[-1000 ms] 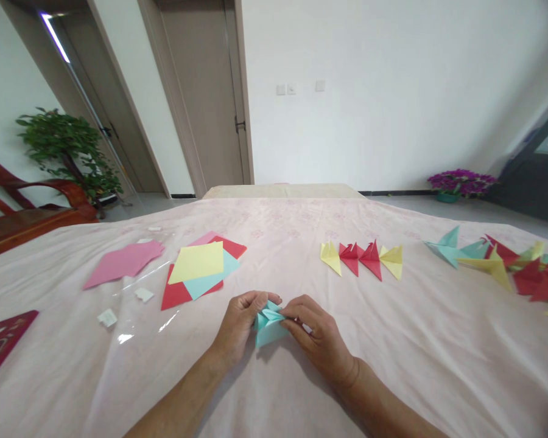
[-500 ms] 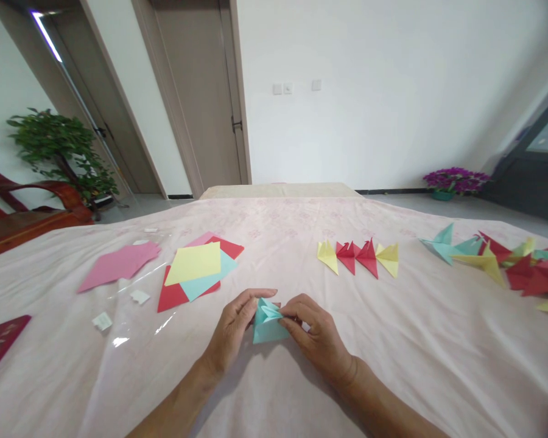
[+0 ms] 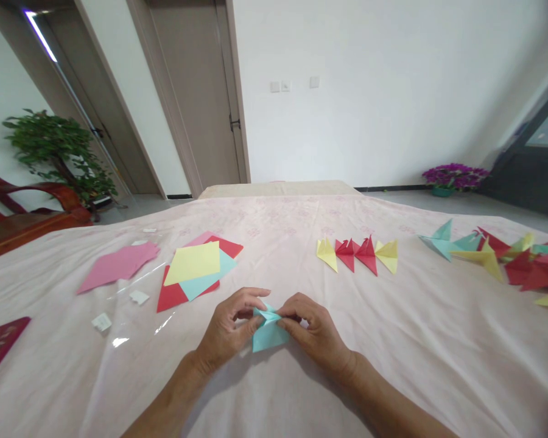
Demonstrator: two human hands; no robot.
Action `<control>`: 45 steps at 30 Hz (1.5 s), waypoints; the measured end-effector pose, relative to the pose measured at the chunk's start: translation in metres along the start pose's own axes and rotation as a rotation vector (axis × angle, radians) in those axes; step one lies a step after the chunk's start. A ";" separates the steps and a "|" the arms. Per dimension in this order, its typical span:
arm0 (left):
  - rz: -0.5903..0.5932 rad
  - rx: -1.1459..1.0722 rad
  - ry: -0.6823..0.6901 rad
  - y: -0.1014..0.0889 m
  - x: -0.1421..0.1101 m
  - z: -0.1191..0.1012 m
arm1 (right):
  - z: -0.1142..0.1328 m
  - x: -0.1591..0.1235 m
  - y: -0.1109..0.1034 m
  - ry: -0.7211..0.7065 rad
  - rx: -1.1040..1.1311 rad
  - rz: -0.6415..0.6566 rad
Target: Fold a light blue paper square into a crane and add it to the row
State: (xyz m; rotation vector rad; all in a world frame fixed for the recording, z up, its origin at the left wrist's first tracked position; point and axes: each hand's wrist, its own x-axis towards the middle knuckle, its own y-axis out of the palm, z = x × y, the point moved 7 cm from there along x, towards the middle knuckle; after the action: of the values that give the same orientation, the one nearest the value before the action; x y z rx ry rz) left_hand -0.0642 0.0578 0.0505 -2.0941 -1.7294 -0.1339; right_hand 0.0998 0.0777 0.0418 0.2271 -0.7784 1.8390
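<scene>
A light-blue folded paper is held between my two hands, just above the cloth near the middle. My left hand pinches its left upper part with thumb and fingers. On the opposite side, my right hand grips the upper right edge between thumb and fingertips. Folded layers bunch up at the top between the thumbs, and the fingers partly hide them. Beyond my right hand stands a row of small folded paper cranes, yellow and red.
Left of my hands lie loose coloured paper sheets and pink sheets. White scraps and a clear plastic wrapper are nearby. A dark-red item sits at the left edge. More folded cranes pile up at far right.
My left thumb and fingers have closed onto the paper's upper left, where the hand was flatter along its side. The top folds are now pressed closer together.
</scene>
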 end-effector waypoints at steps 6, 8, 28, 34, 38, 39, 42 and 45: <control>-0.015 0.083 0.021 -0.005 -0.001 -0.003 | -0.001 0.000 0.002 0.005 0.012 0.016; -0.022 0.062 0.005 -0.006 0.000 -0.001 | 0.001 0.000 0.001 -0.006 0.014 0.013; -0.083 -0.185 -0.096 -0.002 -0.005 0.012 | 0.008 -0.003 -0.006 -0.036 -0.027 -0.090; -0.099 -0.222 -0.099 0.000 -0.004 0.008 | 0.011 -0.002 -0.008 -0.060 -0.028 -0.113; -0.116 -0.253 -0.095 0.000 -0.003 0.002 | 0.012 -0.002 -0.010 -0.076 -0.059 -0.129; -0.118 -0.261 -0.091 0.000 -0.003 0.000 | 0.012 -0.002 -0.010 -0.080 -0.065 -0.130; -0.082 -0.328 -0.075 0.003 -0.003 -0.003 | 0.010 -0.003 -0.010 -0.090 -0.076 -0.135; -0.017 -0.375 -0.062 0.009 -0.003 0.001 | 0.009 -0.003 -0.010 -0.081 -0.082 -0.130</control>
State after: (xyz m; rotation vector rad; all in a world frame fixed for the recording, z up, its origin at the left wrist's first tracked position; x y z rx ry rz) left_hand -0.0570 0.0539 0.0462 -2.3654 -1.8763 -0.4331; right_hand 0.1083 0.0719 0.0516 0.2939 -0.8730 1.6804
